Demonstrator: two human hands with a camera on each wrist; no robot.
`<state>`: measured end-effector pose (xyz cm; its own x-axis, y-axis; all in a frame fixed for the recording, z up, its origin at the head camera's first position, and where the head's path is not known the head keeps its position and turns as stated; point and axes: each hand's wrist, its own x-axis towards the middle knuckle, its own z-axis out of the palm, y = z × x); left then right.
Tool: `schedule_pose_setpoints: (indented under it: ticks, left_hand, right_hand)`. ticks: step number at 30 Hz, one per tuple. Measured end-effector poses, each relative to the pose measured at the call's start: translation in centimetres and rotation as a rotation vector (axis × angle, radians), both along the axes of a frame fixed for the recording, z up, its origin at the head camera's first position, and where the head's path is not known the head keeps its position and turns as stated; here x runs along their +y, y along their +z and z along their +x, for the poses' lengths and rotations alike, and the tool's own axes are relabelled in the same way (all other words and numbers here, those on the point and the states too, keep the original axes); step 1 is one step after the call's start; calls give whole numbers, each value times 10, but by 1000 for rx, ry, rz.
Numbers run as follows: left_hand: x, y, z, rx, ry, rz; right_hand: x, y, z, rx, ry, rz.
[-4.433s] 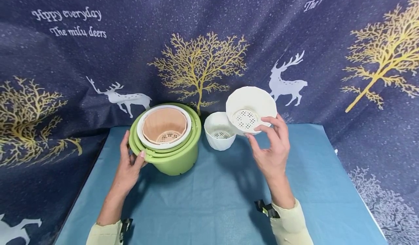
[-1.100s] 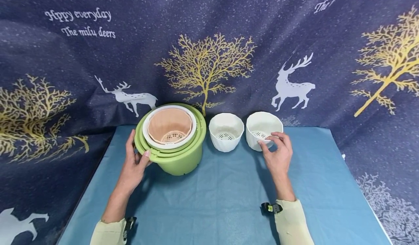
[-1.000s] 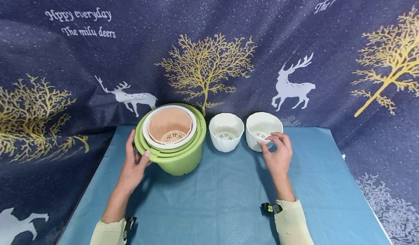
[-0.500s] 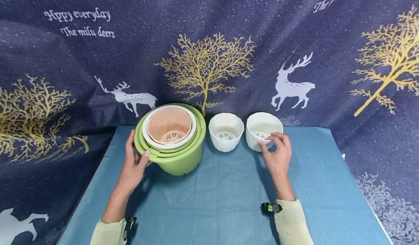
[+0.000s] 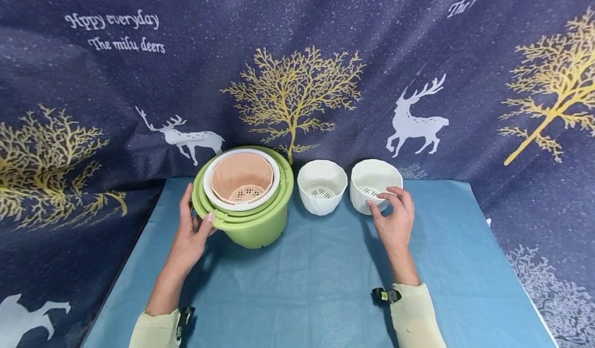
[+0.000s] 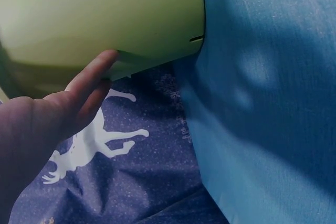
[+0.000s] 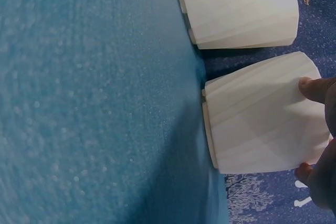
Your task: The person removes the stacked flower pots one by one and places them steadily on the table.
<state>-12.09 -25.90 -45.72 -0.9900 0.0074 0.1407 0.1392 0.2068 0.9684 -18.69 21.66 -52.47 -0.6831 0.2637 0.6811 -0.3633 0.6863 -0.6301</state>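
- while i run the rig from afar, i see the right hand [image 5: 394,216] pinching the near rim of the right white pot [image 5: 372,177], a narrow hold.
- that pot seems to sit upright on the blue cloth [image 5: 302,296], just beside the left white pot [image 5: 322,198], a thin gap between.
- the left hand [image 5: 190,242] grips the rim of the green pot [image 5: 260,232], thumb on top; a white-rimmed pot [image 5: 207,183] and a peach pot [image 5: 243,175] nest inside.
- i judge a light pinch best (thin-looking walls could flex), base flat on the cloth.
- for a clean release, i would part thumb and fingers evenly, so nothing drags sideways.
- i would press level on the left, since a one-sided pull could tip the green pot.
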Motion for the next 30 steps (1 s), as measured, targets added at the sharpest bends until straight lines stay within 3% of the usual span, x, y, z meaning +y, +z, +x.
schedule_pose_setpoints:
  ticks: [11,20,30]
  left_hand:
    - [-2,1,-1,33,1,4]
    - [-2,-1,-4,34,-41,38]
    - [-1,-2,-1,22,-16,11]
  right_hand:
    - [-5,0,-4,59,15,-9]
    - [-2,2,-1,51,-3,17]
    - [0,4,3,20,-7,77]
